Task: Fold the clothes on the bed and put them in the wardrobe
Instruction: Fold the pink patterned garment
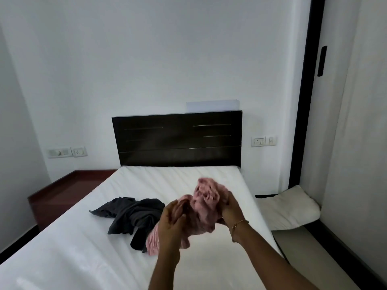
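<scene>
Both hands are up over the bed [83,237], bunching a pink garment [206,203] between them. The left hand [170,223] grips its lower folds with curled fingers; the right hand [230,208], a thin bracelet [238,223] at its wrist, clutches the upper bundle. Left of the pink garment a dark garment [132,214] lies crumpled on the white sheet. Beyond stands the dark headboard [178,139].
</scene>
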